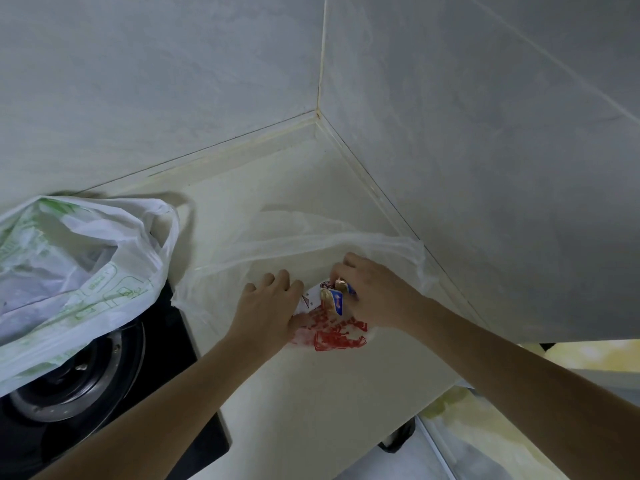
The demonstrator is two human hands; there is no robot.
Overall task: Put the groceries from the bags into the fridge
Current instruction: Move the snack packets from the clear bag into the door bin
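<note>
Bench (311,403), cream, running from frame centre toward the lower right, hemmed by grey tiled walls (485,133) that meet in a corner at upper centre; bare surface shows behind and in front of the hands.

Hob (104,393), black glass with one round burner, lower left, its right edge flush along the bench.

White bag with green print (69,271), left of frame, slumped over the hob's rear, mouth gaping, handle loop standing up.

Clear bag with red print (329,334), frame centre, lying flat on the bench, its mouth spread toward the wall corner.

Left hand (270,306), fingers curled down onto a white packet (306,299) inside the clear bag.

Right hand (374,289), pinching small blue-and-gold sachets (334,299) just beside the white packet; both hands almost touching.
</note>
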